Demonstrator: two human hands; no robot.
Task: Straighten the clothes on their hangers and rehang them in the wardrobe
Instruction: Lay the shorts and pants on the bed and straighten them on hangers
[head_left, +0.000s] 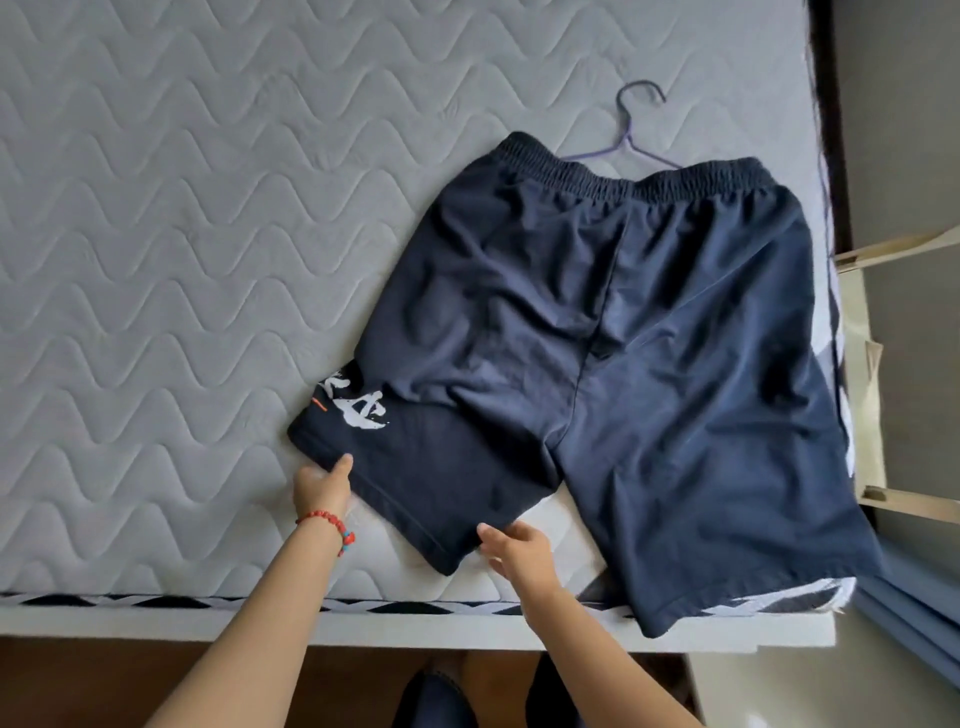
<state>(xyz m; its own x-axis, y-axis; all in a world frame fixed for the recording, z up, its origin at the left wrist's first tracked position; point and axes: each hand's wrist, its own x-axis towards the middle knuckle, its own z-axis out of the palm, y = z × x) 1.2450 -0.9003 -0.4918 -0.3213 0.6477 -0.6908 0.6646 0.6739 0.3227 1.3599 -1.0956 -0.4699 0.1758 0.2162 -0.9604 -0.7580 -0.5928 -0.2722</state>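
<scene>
Navy shorts (597, 332) spread flat on mattress (156, 208) for smoothing, waistband over purple hanger (631, 140). Left hand (322, 486) pinching left leg hem; right hand (519, 553) apparently gripping inner hem corner, pulling taut.

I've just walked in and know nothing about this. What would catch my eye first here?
The big dark navy shorts spread flat on the grey quilted mattress, with white lettering on the leg nearest the left hand. Both hands grip that leg's hem, the right hand at its inner corner. Above the waistband, a thin purple hanger pokes out.
</scene>
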